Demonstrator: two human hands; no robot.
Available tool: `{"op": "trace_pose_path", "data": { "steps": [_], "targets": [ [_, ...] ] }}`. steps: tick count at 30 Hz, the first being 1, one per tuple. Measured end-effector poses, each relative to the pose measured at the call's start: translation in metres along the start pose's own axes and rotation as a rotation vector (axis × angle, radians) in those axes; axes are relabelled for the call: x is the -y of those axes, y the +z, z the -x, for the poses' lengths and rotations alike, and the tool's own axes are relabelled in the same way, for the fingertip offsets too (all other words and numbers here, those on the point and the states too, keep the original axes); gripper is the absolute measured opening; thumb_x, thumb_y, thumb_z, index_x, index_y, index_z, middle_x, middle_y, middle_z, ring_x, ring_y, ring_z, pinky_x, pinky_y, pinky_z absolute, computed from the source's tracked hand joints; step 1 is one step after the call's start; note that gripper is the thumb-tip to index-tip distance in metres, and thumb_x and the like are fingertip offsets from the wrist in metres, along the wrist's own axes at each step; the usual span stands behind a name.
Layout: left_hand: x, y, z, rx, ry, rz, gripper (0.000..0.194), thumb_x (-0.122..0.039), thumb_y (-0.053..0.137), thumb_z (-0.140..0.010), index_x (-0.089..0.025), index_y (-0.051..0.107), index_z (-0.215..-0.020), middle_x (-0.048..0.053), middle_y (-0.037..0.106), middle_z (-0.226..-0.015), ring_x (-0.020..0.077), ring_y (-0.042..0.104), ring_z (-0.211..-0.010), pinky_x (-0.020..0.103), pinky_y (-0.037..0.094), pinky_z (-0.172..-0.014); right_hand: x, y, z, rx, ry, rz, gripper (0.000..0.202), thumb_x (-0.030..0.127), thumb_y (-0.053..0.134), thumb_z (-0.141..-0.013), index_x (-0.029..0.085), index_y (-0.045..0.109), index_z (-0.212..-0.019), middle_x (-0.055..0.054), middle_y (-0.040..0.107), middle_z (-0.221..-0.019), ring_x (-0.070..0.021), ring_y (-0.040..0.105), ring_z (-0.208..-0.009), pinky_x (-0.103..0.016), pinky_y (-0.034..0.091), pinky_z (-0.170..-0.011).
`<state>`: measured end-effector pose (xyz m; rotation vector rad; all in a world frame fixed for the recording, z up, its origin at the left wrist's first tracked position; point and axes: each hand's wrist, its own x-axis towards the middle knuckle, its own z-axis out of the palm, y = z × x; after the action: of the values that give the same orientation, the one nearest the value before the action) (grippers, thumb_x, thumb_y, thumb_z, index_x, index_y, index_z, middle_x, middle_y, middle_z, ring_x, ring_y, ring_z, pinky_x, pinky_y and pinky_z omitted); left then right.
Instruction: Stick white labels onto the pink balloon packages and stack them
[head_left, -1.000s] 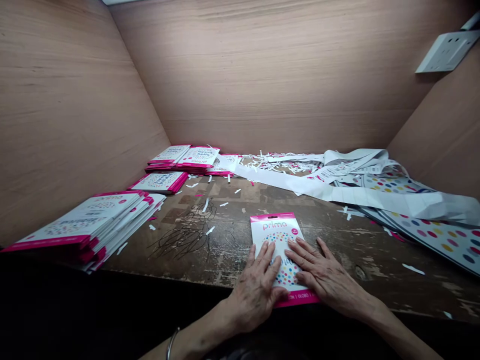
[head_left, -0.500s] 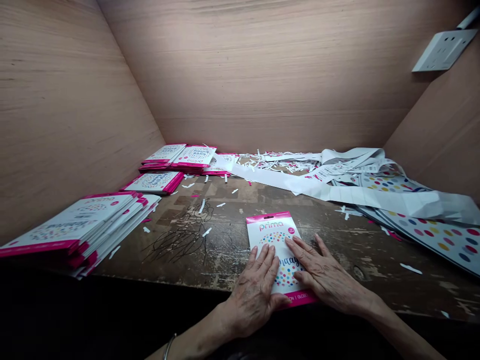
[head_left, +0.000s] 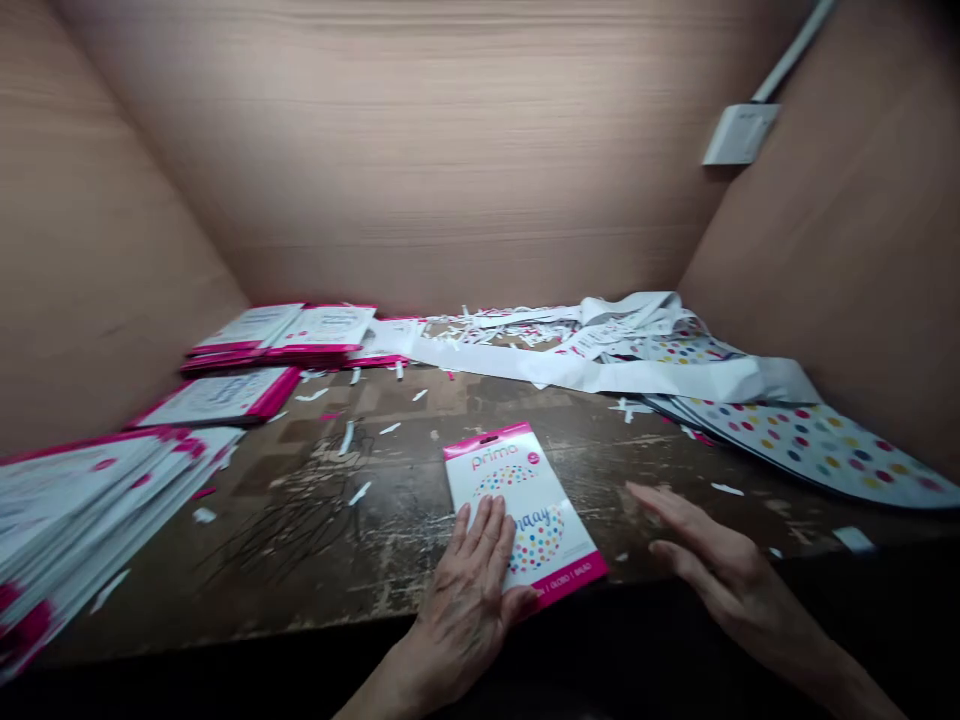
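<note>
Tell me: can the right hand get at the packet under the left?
Probably yes: nothing blocks the way from the right hand to the packet, and the left hand leaves its right edge free.

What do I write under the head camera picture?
Left hand flat on a Prima balloon packet, right hand off to its side.

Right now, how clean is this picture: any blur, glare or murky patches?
Head view: the pink-and-white packet is fairly readable, but small print on the left-hand stack is smeared.
Head view: the back wall looks soft and is brightest mid-frame.
Head view: the tabletop shows a faint sheen near the packet; below its front edge, it's nearly black.
</note>
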<state>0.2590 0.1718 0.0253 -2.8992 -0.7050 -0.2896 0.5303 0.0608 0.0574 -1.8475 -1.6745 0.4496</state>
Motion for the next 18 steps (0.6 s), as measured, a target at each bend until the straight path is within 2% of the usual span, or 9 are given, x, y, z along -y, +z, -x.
{"op": "trace_pose_path", "data": {
  "steps": [2,5,7,9,11,14,18],
  "targets": [
    [0.003,0.009,-0.001,-0.105,0.025,-0.039,0.058,-0.045,0.037,-0.089,-0.006,0.033,-0.132,0.021,0.035,-0.135,0.0317,0.03,-0.126,0.049,0.038,-0.097,-0.012,-0.007,0.037,-0.097,0.186,-0.095,0.032,0.039,0.047,-0.084,0.027,0.06,-0.111,-0.002,0.06,-0.117,-0.0209,0.051,-0.113,-0.033,0.041,-0.096],
    [0.01,0.022,-0.007,-0.255,0.076,-0.059,0.061,-0.045,0.035,-0.09,-0.006,0.025,-0.136,0.021,0.038,-0.133,0.0313,0.034,-0.124,0.049,0.033,-0.1,-0.049,-0.002,0.085,-0.321,0.566,-0.281,0.031,0.046,0.051,-0.08,0.022,0.066,-0.092,-0.005,0.067,-0.1,-0.0227,0.06,-0.097,-0.03,0.049,-0.085],
    [0.013,0.027,-0.01,-0.299,0.106,-0.075,0.062,-0.044,0.032,-0.09,-0.005,0.022,-0.137,0.021,0.038,-0.133,0.031,0.036,-0.123,0.048,0.029,-0.102,-0.08,0.009,0.108,-0.517,0.799,-0.45,0.039,0.05,0.056,-0.075,0.017,0.065,-0.093,-0.009,0.067,-0.098,-0.0257,0.062,-0.094,-0.032,0.052,-0.079],
    [0.015,0.028,-0.012,-0.3,0.127,-0.095,0.062,-0.044,0.031,-0.09,-0.005,0.022,-0.137,0.021,0.038,-0.134,0.0312,0.036,-0.123,0.048,0.029,-0.102,-0.109,0.02,0.12,-0.712,0.932,-0.631,0.047,0.05,0.062,-0.069,0.014,0.062,-0.1,-0.012,0.063,-0.108,-0.029,0.059,-0.1,-0.035,0.053,-0.076],
    [0.016,0.027,-0.012,-0.28,0.136,-0.104,0.062,-0.045,0.03,-0.09,-0.007,0.021,-0.138,0.02,0.038,-0.134,0.0313,0.037,-0.123,0.048,0.034,-0.099,-0.13,0.029,0.122,-0.837,0.963,-0.748,0.051,0.049,0.064,-0.066,0.016,0.059,-0.105,-0.013,0.057,-0.12,-0.0312,0.05,-0.112,-0.04,0.05,-0.081],
    [0.017,0.026,-0.009,-0.251,0.128,-0.096,0.062,-0.042,0.032,-0.089,-0.009,0.016,-0.139,0.02,0.038,-0.134,0.0317,0.038,-0.122,0.049,0.04,-0.094,-0.147,0.036,0.11,-0.885,0.897,-0.823,0.041,0.045,0.061,-0.068,0.019,0.06,-0.1,-0.009,0.058,-0.12,-0.0286,0.041,-0.121,-0.044,0.043,-0.092],
    [0.017,0.022,-0.008,-0.233,0.116,-0.079,0.065,-0.042,0.034,-0.089,-0.009,0.013,-0.14,0.021,0.038,-0.134,0.0331,0.039,-0.121,0.052,0.043,-0.09,-0.156,0.04,0.088,-0.925,0.774,-0.912,0.027,0.04,0.059,-0.066,0.019,0.062,-0.083,-0.006,0.068,-0.097,-0.026,0.054,-0.109,-0.04,0.046,-0.091]
  ]
}}
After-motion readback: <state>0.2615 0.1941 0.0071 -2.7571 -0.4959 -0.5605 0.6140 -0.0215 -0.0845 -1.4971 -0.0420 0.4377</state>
